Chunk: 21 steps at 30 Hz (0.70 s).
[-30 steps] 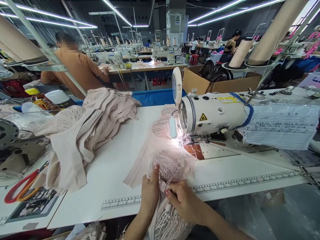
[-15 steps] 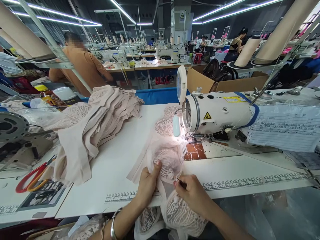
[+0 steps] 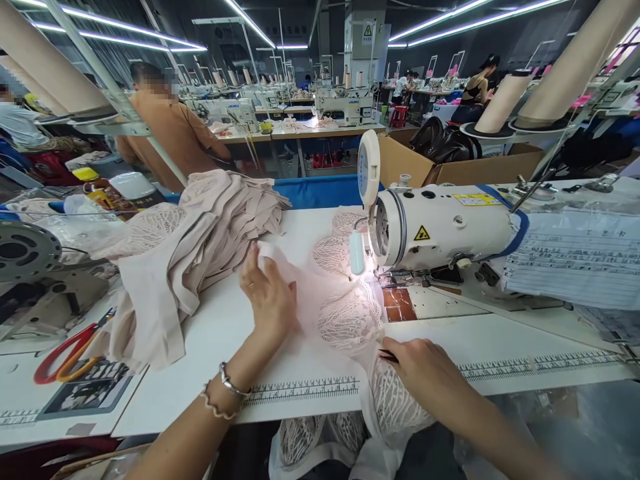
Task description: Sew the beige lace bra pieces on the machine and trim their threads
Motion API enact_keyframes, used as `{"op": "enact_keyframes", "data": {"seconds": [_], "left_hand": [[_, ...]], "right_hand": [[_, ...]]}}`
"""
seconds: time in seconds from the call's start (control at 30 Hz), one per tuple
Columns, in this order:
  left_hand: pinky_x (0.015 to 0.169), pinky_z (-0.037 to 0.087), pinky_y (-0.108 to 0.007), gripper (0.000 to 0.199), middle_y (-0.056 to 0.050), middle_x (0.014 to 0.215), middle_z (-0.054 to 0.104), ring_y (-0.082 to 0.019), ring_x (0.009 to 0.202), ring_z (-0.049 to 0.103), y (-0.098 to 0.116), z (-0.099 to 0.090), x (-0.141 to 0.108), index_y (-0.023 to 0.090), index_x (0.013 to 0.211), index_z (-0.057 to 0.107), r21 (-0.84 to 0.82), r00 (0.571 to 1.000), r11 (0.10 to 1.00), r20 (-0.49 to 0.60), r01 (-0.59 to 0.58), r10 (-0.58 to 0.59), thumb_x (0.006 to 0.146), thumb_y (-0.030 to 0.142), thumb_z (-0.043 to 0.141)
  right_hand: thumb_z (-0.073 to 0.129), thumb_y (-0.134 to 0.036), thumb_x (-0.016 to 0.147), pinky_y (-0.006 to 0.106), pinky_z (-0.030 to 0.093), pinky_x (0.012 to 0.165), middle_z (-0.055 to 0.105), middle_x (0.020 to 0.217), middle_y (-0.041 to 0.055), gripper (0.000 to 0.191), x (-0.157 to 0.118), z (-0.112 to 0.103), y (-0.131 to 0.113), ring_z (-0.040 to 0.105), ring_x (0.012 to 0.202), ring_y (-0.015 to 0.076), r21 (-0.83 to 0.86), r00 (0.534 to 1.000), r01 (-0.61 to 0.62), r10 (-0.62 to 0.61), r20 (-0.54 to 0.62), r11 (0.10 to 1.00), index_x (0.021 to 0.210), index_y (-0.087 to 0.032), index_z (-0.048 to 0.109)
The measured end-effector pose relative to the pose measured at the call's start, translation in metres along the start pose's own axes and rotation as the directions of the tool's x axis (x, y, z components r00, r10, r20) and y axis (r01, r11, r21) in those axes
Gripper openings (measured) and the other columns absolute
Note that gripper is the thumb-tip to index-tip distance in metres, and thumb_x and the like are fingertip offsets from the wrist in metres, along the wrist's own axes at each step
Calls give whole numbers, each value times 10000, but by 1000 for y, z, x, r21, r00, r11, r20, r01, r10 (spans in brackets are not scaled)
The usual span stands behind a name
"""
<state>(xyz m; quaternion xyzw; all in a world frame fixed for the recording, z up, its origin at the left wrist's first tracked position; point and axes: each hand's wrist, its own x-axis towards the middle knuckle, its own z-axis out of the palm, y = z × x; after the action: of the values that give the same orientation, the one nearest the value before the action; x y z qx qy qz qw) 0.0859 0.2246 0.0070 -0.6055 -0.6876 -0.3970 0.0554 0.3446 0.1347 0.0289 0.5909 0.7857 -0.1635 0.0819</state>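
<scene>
A pale pink lace garment [image 3: 345, 320] lies under the lit needle area of the white sewing machine [image 3: 440, 223] and hangs over the table's front edge. Fingers of my left hand [image 3: 267, 293] pinch the garment's sheer fabric, drawn out to the left near the stacked pieces. Lower right, my right hand [image 3: 420, 363] grips the garment's edge below the needle, with a small dark tool in the same fingers. The needle itself is lost in glare.
A pile of pink fabric pieces [image 3: 215, 233] lies at the left, with red and orange scissors [image 3: 70, 353] beside it. Paper [image 3: 575, 260] covers the machine's right end. Thread cones stand at both sides; a person in orange [image 3: 167, 127] sits beyond the table.
My left hand has moved left and up, spreading the sheer fabric. My right hand has shifted right with the garment's edge. The view has turned slightly.
</scene>
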Motion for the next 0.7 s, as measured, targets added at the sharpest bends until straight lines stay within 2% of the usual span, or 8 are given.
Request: {"op": "enact_keyframes", "data": {"seconds": [0.1, 0.3, 0.4, 0.43, 0.53, 0.57, 0.63, 0.7], "left_hand": [[1248, 77, -615, 520, -235, 1639, 240, -349, 1557, 139, 9, -1, 6, 103, 1374, 434, 148, 986, 976, -20, -159, 164, 861, 63, 506], [1106, 285, -731, 360, -299, 1493, 456, -492, 1415, 374, -28, -14, 46, 60, 1214, 601, 349, 993, 936, 118, -55, 15, 871, 166, 624], [1006, 462, -608, 144, -232, 1246, 654, -400, 1207, 586, -18, -7, 26, 121, 972, 672, 193, 951, 935, 141, -298, 274, 954, 182, 543], [946, 519, -534, 195, -187, 1106, 708, -335, 1082, 649, -7, -1, 12, 140, 946, 673, 43, 880, 891, 189, -451, 436, 982, 169, 484], [1062, 489, -406, 248, -123, 1223, 705, -229, 1205, 624, 33, 22, -33, 180, 1154, 666, -501, 325, 490, 383, -713, 865, 1031, 175, 451], [1113, 451, -417, 251, -134, 1319, 666, -245, 1300, 570, 45, 30, -46, 164, 1206, 653, -566, 237, 430, 384, -703, 892, 1034, 207, 475], [1170, 389, -482, 339, -156, 1454, 574, -298, 1392, 484, 64, 41, -66, 128, 1303, 609, -589, 196, 432, 423, -683, 885, 1024, 300, 523], [1179, 361, -540, 429, -178, 1508, 511, -331, 1419, 443, 74, 47, -77, 116, 1383, 551, -526, 276, 517, 469, -676, 839, 1020, 342, 521]], "right_hand": [[545, -294, 1000, 287, 237, 537, 722, 737, 59, 197, 1, -17, 1, 692, 724, 248, -40, 999, 40, -40, 7, 998, 915, -221, 707], [550, -282, 1002, 274, 269, 538, 707, 720, 47, 193, 4, -10, 3, 675, 694, 228, 0, 998, 50, -50, 33, 999, 916, -213, 708], [546, -269, 1004, 268, 271, 544, 716, 743, 52, 195, 6, -7, -1, 685, 728, 235, 29, 998, 62, -63, 27, 998, 898, -211, 700], [540, -265, 1005, 268, 264, 540, 713, 736, 51, 198, 5, -10, -1, 682, 720, 232, 33, 996, 80, -81, 35, 996, 894, -211, 695], [584, -258, 972, 267, 260, 539, 724, 757, 37, 135, -3, -30, 8, 679, 704, 217, 65, 980, 183, -188, 66, 981, 886, -218, 681], [622, -255, 945, 267, 271, 550, 735, 785, 32, 91, -6, -38, 15, 684, 718, 217, 67, 971, 227, -231, 69, 972, 881, -224, 678], [689, -233, 879, 278, 297, 588, 749, 834, 31, 38, -11, -53, 34, 691, 769, 237, 5, 951, 308, -308, 34, 951, 842, -236, 681], [701, -158, 813, 300, 282, 584, 713, 723, 32, 108, -8, -59, 52, 662, 701, 246, -124, 947, 299, -310, -80, 946, 741, -230, 667]]}}
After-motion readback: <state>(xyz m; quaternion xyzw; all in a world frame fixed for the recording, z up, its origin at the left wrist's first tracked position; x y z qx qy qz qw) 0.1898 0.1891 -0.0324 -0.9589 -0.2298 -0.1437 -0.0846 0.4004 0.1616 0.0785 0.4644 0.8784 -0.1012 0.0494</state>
